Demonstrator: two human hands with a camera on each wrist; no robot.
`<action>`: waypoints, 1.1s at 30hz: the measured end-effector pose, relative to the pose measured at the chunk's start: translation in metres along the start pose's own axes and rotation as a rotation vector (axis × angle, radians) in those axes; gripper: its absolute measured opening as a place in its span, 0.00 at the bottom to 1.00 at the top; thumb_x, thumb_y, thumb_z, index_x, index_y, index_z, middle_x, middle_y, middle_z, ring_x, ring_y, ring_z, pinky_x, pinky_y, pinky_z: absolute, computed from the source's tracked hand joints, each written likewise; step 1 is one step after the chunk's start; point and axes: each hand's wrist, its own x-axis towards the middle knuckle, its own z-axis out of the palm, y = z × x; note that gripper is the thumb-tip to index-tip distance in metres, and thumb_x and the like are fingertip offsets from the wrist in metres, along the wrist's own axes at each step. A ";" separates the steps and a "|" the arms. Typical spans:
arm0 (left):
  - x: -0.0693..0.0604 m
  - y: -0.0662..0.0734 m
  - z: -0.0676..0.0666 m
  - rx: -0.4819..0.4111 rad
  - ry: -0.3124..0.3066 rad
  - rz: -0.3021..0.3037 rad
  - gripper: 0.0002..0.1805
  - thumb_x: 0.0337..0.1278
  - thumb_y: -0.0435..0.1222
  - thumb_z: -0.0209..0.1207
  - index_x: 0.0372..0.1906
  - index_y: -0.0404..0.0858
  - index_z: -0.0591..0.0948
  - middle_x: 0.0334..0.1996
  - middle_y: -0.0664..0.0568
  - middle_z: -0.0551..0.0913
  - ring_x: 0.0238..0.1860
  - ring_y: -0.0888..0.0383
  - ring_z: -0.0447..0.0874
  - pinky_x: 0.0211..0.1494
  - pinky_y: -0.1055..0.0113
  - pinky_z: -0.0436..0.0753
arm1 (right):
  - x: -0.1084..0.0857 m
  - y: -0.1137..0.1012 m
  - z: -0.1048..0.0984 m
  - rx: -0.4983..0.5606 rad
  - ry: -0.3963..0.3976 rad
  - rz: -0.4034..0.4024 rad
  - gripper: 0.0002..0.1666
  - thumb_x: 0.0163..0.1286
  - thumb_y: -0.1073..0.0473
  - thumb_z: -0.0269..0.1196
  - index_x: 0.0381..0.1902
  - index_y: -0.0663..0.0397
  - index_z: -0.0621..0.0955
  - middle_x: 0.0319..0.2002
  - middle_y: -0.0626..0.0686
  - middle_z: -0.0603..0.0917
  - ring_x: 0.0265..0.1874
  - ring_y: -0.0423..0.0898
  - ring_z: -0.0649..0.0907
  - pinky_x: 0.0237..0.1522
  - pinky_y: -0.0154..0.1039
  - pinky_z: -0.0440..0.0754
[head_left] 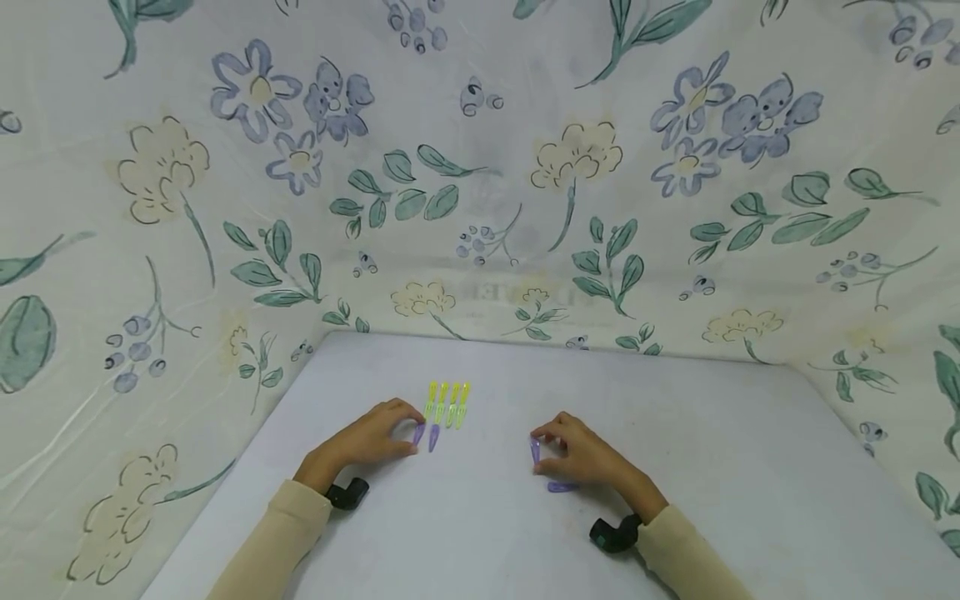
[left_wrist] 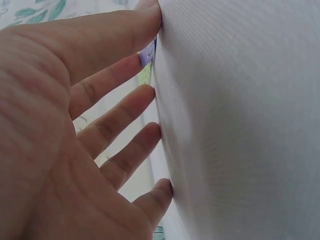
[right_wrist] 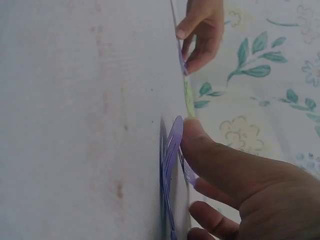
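Observation:
My left hand (head_left: 375,435) rests at the table's left-middle, thumb and index finger at the two ends of a purple snap hair clip (head_left: 418,433). Just right of it lies a second purple clip (head_left: 434,437). Above them are several yellow clips (head_left: 444,392) and green clips (head_left: 451,415) in side-by-side columns. My right hand (head_left: 581,450) pinches another purple clip (head_left: 535,450) lengthwise between thumb and finger. One more purple clip (right_wrist: 172,150) lies flat below that hand. In the left wrist view, only a bit of purple clip (left_wrist: 147,54) shows past the index fingertip.
The white table (head_left: 465,533) is backed and flanked by a floral sheet (head_left: 480,208). Each wrist carries a black camera, one on the left (head_left: 348,494) and one on the right (head_left: 615,534).

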 end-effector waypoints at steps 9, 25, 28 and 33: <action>0.002 -0.001 0.001 0.004 0.004 0.003 0.23 0.55 0.41 0.71 0.56 0.48 0.80 0.62 0.51 0.76 0.69 0.46 0.70 0.72 0.45 0.70 | -0.003 0.001 0.003 -0.039 0.029 -0.044 0.27 0.59 0.48 0.74 0.55 0.48 0.83 0.44 0.46 0.77 0.42 0.41 0.73 0.41 0.32 0.75; 0.002 -0.003 0.003 -0.005 -0.004 -0.006 0.23 0.55 0.42 0.71 0.57 0.49 0.80 0.64 0.50 0.75 0.71 0.45 0.68 0.73 0.44 0.69 | -0.004 0.001 0.003 -0.050 0.041 -0.038 0.25 0.60 0.50 0.73 0.53 0.52 0.83 0.41 0.43 0.78 0.41 0.39 0.75 0.41 0.31 0.77; 0.002 -0.004 0.003 -0.006 -0.005 0.002 0.23 0.56 0.43 0.70 0.57 0.50 0.80 0.64 0.50 0.75 0.70 0.45 0.68 0.73 0.45 0.69 | -0.003 0.000 0.002 -0.028 0.042 -0.015 0.24 0.60 0.50 0.73 0.53 0.52 0.84 0.41 0.43 0.79 0.41 0.39 0.76 0.41 0.31 0.78; 0.002 -0.005 0.002 -0.013 -0.009 0.004 0.23 0.56 0.43 0.71 0.56 0.50 0.80 0.64 0.50 0.75 0.70 0.45 0.68 0.72 0.44 0.69 | -0.001 -0.003 0.000 0.038 0.043 0.033 0.26 0.62 0.50 0.73 0.56 0.52 0.83 0.41 0.42 0.83 0.40 0.39 0.78 0.42 0.31 0.80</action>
